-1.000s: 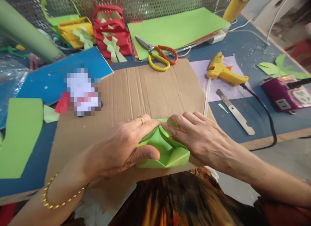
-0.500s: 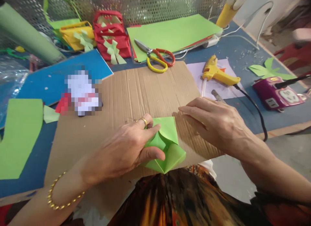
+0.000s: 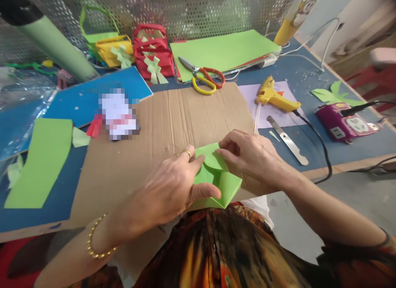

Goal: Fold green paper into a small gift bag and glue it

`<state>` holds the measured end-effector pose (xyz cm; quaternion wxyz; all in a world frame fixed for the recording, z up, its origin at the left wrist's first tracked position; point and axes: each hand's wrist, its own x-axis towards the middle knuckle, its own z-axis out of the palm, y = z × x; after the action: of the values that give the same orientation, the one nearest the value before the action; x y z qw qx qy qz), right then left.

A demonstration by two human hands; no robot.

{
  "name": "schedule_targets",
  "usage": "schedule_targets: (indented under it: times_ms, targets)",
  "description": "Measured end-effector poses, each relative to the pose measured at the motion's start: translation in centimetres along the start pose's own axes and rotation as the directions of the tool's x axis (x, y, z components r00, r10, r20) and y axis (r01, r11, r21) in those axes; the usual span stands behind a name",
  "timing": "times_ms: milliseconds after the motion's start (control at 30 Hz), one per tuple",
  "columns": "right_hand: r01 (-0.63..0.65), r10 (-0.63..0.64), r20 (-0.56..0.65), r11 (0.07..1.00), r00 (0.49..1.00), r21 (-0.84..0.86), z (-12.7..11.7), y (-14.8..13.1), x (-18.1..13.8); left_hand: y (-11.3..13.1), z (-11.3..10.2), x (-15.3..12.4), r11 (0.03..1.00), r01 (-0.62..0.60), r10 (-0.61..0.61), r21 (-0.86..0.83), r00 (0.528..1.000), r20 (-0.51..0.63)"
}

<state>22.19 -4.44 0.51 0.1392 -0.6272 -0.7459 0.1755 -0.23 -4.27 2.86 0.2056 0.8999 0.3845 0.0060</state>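
A folded piece of green paper [image 3: 229, 184] lies on the brown cardboard sheet [image 3: 148, 152], close to my body, with its near side standing up like an opened pocket. My left hand [image 3: 173, 180] is closed on its left side, the thumb reaching inside the fold and the fingers over the upper left part. On the upper right corner, my right hand [image 3: 253, 156] pinches the paper between thumb and fingers. The fingers cover parts of the paper's left and right edges.
Orange-and-yellow scissors [image 3: 202, 79] lie behind the cardboard by stacked green sheets [image 3: 229, 53]. To the right are a yellow glue gun [image 3: 275, 96], a metal blade [image 3: 287, 141] and a purple power socket [image 3: 343, 122]. Red paper bags [image 3: 153, 57] stand at the back; cut green paper [image 3: 46, 160] lies left.
My right hand has moved left and taken hold of the green paper's upper right corner. The left hand keeps its grip. The metal blade has come into fuller view.
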Motion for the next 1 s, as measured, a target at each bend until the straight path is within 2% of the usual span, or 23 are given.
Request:
schedule_targets:
  times_ms: [67,133,233,300,400,600,667,767,833,1000]
  targets:
    - [-0.03,0.024,0.072,0.995,0.997,0.093,-0.3,0.1,0.6,0.8,0.6,-0.4,0.998,0.033,-0.031,0.046,0.998,-0.046]
    - [-0.035,0.025,0.099,0.994,0.995,0.108,-0.4,0.0,0.8,1.7,1.4,-0.7,0.994,0.064,-0.055,0.086,0.994,-0.094]
    - [-0.001,0.001,0.021,0.999,1.0,0.034,-0.1,0.0,0.7,2.9,2.7,-0.7,0.985,0.111,-0.079,0.134,0.972,-0.221]
    - [0.016,-0.018,-0.039,0.998,0.999,-0.053,0.2,0.2,0.4,3.4,3.7,-0.6,0.98,0.132,-0.077,0.148,0.941,-0.329]
    - [0.033,-0.04,-0.049,0.99,0.998,-0.134,0.4,0.5,0.2,3.7,4.9,-0.3,0.98,0.116,-0.033,0.16,0.895,-0.445]
    - [-0.004,0.004,-0.033,1.0,0.999,-0.019,1.1,0.2,0.2,3.9,6.0,0.3,0.977,0.127,0.001,0.173,0.803,-0.596]
    - [-0.006,0.001,-0.074,0.998,0.997,-0.058,1.4,0.0,-0.1,4.4,6.1,0.4,0.972,0.153,-0.006,0.179,0.775,-0.632]
    - [-0.008,-0.033,-0.187,0.976,0.982,-0.218,1.7,-0.3,-0.7,5.2,6.2,0.5,0.965,0.2,-0.046,0.168,0.764,-0.643]
    - [-0.013,-0.053,-0.222,0.959,0.974,-0.283,1.8,-0.5,-0.8,5.5,6.3,0.6,0.964,0.219,-0.07,0.152,0.76,-0.646]
    - [0.019,-0.041,-0.135,0.987,0.99,-0.162,1.5,-0.8,-0.2,5.3,6.5,0.5,0.973,0.194,-0.065,0.125,0.749,-0.659]
